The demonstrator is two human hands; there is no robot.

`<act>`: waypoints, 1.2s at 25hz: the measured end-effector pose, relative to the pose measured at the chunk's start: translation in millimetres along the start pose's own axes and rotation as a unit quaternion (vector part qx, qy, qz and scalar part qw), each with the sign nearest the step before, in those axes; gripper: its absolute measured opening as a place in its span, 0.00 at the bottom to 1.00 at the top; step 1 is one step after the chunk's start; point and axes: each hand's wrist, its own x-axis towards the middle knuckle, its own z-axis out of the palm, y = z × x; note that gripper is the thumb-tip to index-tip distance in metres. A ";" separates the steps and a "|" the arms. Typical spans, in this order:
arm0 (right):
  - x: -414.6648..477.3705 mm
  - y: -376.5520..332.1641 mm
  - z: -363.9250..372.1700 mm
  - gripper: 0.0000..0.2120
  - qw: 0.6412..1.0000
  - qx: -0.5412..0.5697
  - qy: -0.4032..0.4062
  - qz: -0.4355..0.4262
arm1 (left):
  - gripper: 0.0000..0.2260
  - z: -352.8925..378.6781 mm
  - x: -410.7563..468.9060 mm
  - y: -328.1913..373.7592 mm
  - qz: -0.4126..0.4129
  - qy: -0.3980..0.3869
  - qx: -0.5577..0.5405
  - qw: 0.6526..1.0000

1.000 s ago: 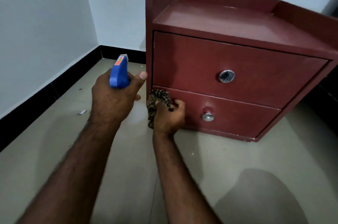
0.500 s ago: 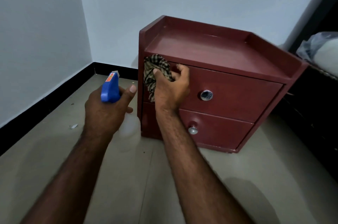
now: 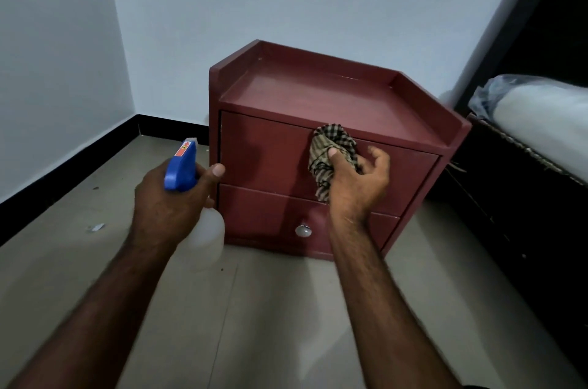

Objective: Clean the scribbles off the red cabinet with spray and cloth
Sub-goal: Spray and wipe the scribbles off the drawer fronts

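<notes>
- While your right hand (image 3: pixel 356 188) pinches the bunched brown checked cloth (image 3: pixel 331 147) under its thumb, other fingers spread loose, the wad may slip off the red wooden cabinet (image 3: pixel 311 96), whose upper drawer (image 3: pixel 264 150) lies just beyond your fingertips.
- Your left hand (image 3: pixel 168 201) curls its fingers round the blue-headed white plastic spray bottle (image 3: pixel 181 166); its nozzle seems aimed past the cabinet's edge, so a squeeze could miss.

Right hand (image 3: pixel 356 185) presses cloth (image 3: pixel 331 150) on cabinet (image 3: pixel 264 150); left hand (image 3: pixel 168 204) grips spray bottle (image 3: pixel 181 166)
</notes>
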 end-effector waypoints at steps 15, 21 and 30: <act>20.2 -50.3 -44.2 0.29 0.998 -0.056 -0.025 0.023 | 0.19 11.6 -17.3 52.3 0.004 -0.094 -0.076 0.993; 31.0 -77.6 -59.7 0.31 0.996 -0.059 -0.053 0.049 | 0.20 12.0 -58.8 82.1 0.006 -0.115 -0.020 0.993; 53.5 -138.5 -99.6 0.32 0.986 -0.084 -0.132 0.050 | 0.18 13.6 -101.1 152.6 -0.028 -0.105 -0.110 0.988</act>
